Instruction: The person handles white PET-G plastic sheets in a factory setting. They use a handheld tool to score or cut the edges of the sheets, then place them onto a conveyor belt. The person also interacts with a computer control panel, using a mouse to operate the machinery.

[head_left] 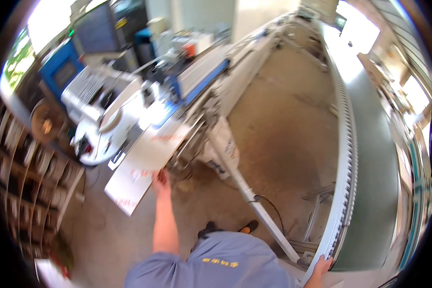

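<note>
L hand (161,180) sits on the near edge of a flat white rectangular panel with faint red print (146,161), centre-left of frame, where it overhangs the pale machine surface (197,72). Fingers look flat on the panel edge, but motion blur hides whether they curl under it: can't tell the grip. R hand (323,265), bottom right, has fingers wrapped round the end of a long white toothed rail (346,158) that arcs up the right side.

Judgement: panel is wide, thin and part-unsupported, so it'll likely flex or tip. Keep it flat on the surface, press near the edge mid-length, move slow and square to the machine. White diagonal pipe (247,192) runs btwn both arms, close to the legs; watch footing.
</note>
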`<state>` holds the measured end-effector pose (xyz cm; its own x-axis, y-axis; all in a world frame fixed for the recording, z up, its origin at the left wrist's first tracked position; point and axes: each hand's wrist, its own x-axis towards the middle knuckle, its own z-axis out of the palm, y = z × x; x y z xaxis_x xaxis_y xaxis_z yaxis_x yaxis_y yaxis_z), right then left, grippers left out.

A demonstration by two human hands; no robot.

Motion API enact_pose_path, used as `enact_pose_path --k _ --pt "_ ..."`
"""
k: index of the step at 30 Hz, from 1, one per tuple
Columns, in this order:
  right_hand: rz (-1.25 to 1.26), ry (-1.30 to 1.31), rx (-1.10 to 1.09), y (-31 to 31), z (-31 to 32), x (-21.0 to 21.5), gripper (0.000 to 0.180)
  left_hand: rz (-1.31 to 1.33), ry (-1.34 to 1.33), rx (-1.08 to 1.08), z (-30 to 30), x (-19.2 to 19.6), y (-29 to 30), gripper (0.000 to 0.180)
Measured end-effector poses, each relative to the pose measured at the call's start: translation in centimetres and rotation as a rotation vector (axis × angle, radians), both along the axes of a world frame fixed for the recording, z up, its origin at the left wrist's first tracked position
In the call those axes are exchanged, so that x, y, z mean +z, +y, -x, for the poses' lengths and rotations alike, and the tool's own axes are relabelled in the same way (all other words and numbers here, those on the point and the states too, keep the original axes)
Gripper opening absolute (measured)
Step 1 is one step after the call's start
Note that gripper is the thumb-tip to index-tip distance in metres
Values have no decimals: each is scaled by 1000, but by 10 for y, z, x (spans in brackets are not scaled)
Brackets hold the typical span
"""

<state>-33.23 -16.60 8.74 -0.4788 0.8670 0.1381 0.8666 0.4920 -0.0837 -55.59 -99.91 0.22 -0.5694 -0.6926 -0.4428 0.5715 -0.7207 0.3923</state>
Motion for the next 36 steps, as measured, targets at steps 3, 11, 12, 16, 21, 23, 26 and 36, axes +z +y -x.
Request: enact_pose_path --k 3,11,12,16,21,23,26,36 --pt "45 58 -6 2 3 -6 62 -1 81 -70 -13 -1 -4 38" --pt "-40 80 -40 -21 9 3 48 174 -151 -164 -35 3 -10 53" --pt "-45 91 -39 -22 8 2 48 169 -164 -157 -38 0 -11 54" --pt "-21 93 -32 -30 11 17 48 185 -262 -150 -42 -1 -10 54" --pt "-37 66 -34 -31 10 18 51 280 -457 -186 -44 -10 -21 50" --pt "-32 54 -46 -32 9 20 51 309 -506 -174 -42 -12 -19 49" --pt "7 28 -62 -35 13 24 50 330 -517 -142 -41 -19 -22 47" --pt "7 24 -73 -34 12 23 52 311 -436 -104 -41 -21 -20 46"
